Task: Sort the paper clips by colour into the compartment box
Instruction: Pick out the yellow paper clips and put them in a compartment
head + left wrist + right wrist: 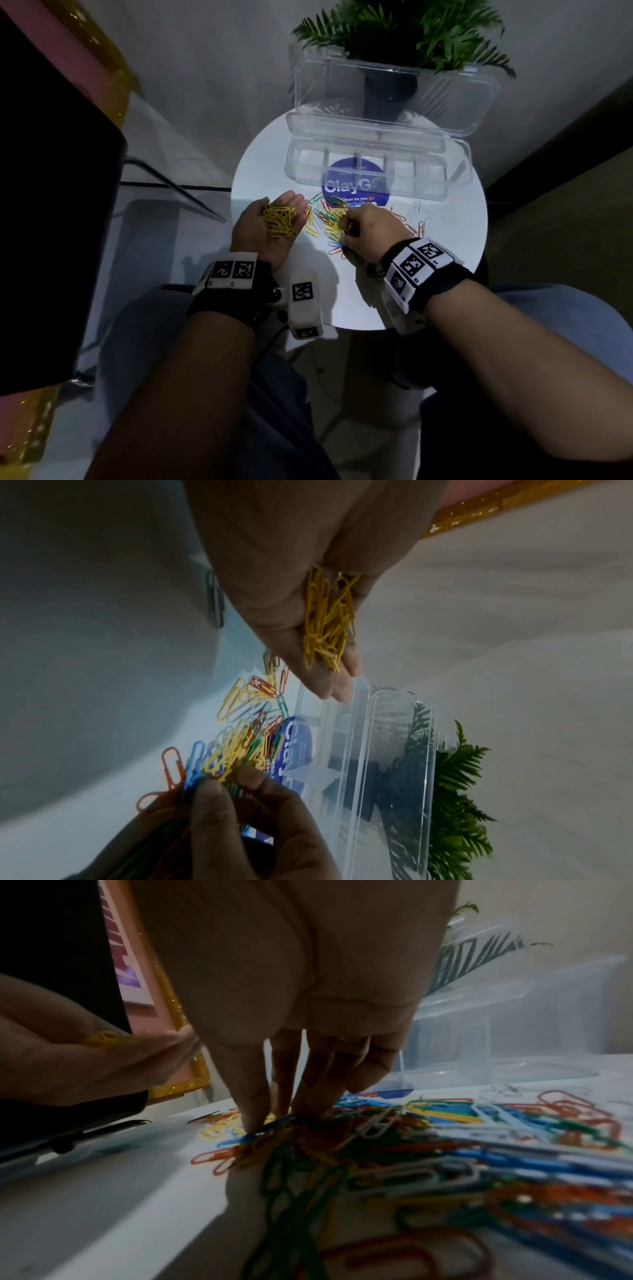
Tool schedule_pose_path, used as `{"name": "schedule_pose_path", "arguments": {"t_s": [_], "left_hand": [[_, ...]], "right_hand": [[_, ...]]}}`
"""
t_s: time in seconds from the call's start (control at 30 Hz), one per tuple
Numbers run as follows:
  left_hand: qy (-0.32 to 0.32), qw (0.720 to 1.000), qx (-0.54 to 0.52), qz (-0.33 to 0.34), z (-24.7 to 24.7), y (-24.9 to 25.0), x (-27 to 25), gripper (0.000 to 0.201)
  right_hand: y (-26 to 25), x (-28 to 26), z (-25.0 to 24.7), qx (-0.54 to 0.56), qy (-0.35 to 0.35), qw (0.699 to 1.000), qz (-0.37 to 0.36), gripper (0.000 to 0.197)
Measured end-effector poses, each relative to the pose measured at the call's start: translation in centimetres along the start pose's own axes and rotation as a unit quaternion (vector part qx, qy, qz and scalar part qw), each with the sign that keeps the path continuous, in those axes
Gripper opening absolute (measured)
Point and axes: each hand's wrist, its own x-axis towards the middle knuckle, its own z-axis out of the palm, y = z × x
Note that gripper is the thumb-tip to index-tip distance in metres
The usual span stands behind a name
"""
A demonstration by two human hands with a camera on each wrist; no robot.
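My left hand (291, 205) lies palm up over the round white table (455, 233), fingers straight, carrying a heap of yellow paper clips (279, 221) on its palm (329, 620). To its right a mixed pile of coloured paper clips (325, 212) is spread on the table. My right hand (346, 226) reaches down into that pile, and its thumb and fingertips (255, 1123) pinch together on clips there; I cannot tell their colour. The clear compartment box (291, 164) stands open behind the pile, its compartments looking bare.
The box's clear lid (394, 96) leans back against a potted fern (404, 31). A blue round sticker (342, 178) lies under the box. More clips (419, 219) are scattered right of my right hand. A dark object fills the left side.
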Motion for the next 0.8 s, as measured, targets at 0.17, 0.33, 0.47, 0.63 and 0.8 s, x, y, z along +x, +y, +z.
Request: {"name": "schedule_pose_path", "arguments": {"t_s": [0.17, 0.33, 0.47, 0.63, 0.8], "left_hand": [[0.005, 1.0, 0.012, 0.002, -0.1, 0.2, 0.1, 0.068], [0.002, 1.0, 0.017, -0.002, -0.4, 0.2, 0.2, 0.069], [0.002, 1.0, 0.015, -0.001, -0.6, 0.2, 0.4, 0.069], [0.002, 1.0, 0.023, 0.0, -1.0, 0.4, 0.7, 0.067], [0.0, 1.0, 0.029, 0.0, -1.2, 0.6, 0.7, 0.067]], "right_hand": [[0.5, 0.0, -0.3, 0.012, 0.07, 0.997, 0.011, 0.022], [-1.3, 0.2, 0.3, -0.088, 0.021, 0.994, -0.061, 0.025], [-1.5, 0.6, 1.0, -0.083, 0.023, 0.995, -0.057, 0.018], [-1.0, 0.7, 0.6, 0.025, 0.05, 0.998, -0.039, 0.011], [-2.1, 1.0, 0.0, 0.151, 0.06, 0.986, -0.039, 0.009]]}}
